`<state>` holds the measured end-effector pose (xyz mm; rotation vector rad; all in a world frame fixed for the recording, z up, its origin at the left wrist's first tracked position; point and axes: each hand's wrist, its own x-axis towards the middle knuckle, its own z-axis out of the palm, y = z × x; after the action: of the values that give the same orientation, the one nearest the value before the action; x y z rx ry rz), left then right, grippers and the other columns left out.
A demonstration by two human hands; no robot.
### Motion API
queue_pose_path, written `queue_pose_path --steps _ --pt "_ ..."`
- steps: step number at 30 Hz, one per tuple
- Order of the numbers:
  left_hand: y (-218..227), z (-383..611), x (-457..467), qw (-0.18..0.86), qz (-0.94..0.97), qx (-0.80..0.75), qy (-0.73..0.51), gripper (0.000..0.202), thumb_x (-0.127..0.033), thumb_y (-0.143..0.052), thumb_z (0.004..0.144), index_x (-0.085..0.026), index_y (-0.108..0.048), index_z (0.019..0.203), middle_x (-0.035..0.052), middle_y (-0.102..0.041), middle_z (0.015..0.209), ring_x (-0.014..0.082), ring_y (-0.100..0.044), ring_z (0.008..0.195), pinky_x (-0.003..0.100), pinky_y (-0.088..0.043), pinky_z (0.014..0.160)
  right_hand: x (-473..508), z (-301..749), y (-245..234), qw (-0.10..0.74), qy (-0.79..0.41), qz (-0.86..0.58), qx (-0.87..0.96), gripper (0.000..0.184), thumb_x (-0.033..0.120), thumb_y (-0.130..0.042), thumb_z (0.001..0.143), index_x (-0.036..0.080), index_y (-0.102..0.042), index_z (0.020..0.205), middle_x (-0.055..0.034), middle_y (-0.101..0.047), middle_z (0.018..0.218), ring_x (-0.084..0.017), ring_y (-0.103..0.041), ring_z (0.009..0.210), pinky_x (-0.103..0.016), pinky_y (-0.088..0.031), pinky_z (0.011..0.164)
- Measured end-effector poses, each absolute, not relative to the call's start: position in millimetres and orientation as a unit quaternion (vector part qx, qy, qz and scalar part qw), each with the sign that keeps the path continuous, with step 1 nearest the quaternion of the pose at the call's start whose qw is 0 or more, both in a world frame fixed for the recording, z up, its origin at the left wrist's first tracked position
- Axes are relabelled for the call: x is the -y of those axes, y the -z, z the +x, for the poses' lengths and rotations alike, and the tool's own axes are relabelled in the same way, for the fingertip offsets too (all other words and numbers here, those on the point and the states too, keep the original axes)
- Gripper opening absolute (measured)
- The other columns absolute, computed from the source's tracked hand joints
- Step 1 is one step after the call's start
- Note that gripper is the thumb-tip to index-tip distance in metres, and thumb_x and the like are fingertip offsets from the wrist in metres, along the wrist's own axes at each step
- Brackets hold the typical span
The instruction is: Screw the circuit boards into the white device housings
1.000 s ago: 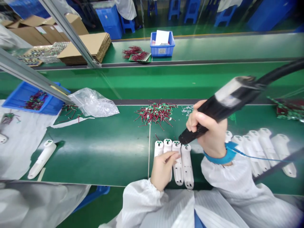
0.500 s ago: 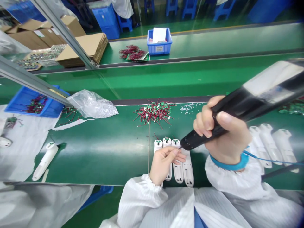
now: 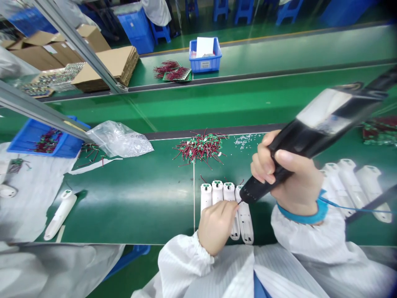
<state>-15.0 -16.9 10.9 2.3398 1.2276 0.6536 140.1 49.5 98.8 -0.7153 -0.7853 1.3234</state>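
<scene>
Several white plastic housings lie side by side on the green belt in front of me. My left hand rests on them with its fingers pinched together near the tool's tip; what they pinch is too small to name. My right hand is wrapped round a black electric screwdriver, whose tip points down at the right-hand housing. A blue wrist strap circles my right wrist.
A heap of red-wired green circuit boards and small loose screws lie beyond the housings. More white housings lie at right, one at left. A clear plastic bag, blue bins and flat cardboard stand further off.
The screwdriver swung up and then came down, so its tip sits lower on the right-hand housing. My left hand's fingers drew back toward me and pinched near the tip.
</scene>
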Motion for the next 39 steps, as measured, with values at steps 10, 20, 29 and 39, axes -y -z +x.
queue_pose_path --steps 10,20,29,39 --pt "-11.6 -20.5 17.3 0.464 0.674 -0.498 -0.288 0.025 -0.026 -0.048 0.096 -0.02 -0.072 0.095 0.0033 -0.076 0.083 0.0169 -0.071 0.075 0.024 -0.052 0.074 -45.1 142.2 -102.6 0.676 -0.567 -0.313 0.352 0.016 0.023 -0.068 0.072 0.017 -0.062 0.085 0.0046 -0.05 0.047 -0.007 -0.04 0.035 -0.023 -0.032 0.036" --pt "-5.1 -19.4 16.0 0.523 0.603 -0.541 -0.264 0.028 -0.034 -0.053 0.092 -0.02 -0.074 0.106 0.0056 -0.078 0.089 0.0218 -0.073 0.081 0.032 -0.056 0.081 -48.3 138.8 -102.3 0.702 -0.512 -0.34 0.359 0.015 0.022 -0.067 0.071 0.019 -0.06 0.085 0.0052 -0.049 0.049 -0.009 -0.04 0.036 -0.025 -0.03 0.036" --pt "4.6 -12.8 18.5 0.682 0.438 -0.513 -0.282 0.042 -0.05 -0.053 0.089 -0.013 -0.072 0.092 0.0118 -0.077 0.096 0.0249 -0.072 0.094 0.037 -0.057 0.087 -70.9 128.0 -64.2 0.683 -0.435 -0.396 0.432 0.021 0.03 -0.075 0.073 0.023 -0.063 0.088 0.0061 -0.053 0.053 -0.011 -0.049 0.042 -0.028 -0.042 0.045" --pt "10.3 -10.6 18.9 0.679 0.437 -0.518 -0.282 0.043 -0.051 -0.054 0.089 -0.012 -0.071 0.093 0.0136 -0.076 0.099 0.0265 -0.072 0.096 0.039 -0.056 0.091 -77.5 125.6 -53.8 0.654 -0.469 -0.407 0.433 0.022 0.03 -0.076 0.073 0.02 -0.061 0.085 0.0063 -0.056 0.054 -0.01 -0.05 0.041 -0.025 -0.041 0.045"
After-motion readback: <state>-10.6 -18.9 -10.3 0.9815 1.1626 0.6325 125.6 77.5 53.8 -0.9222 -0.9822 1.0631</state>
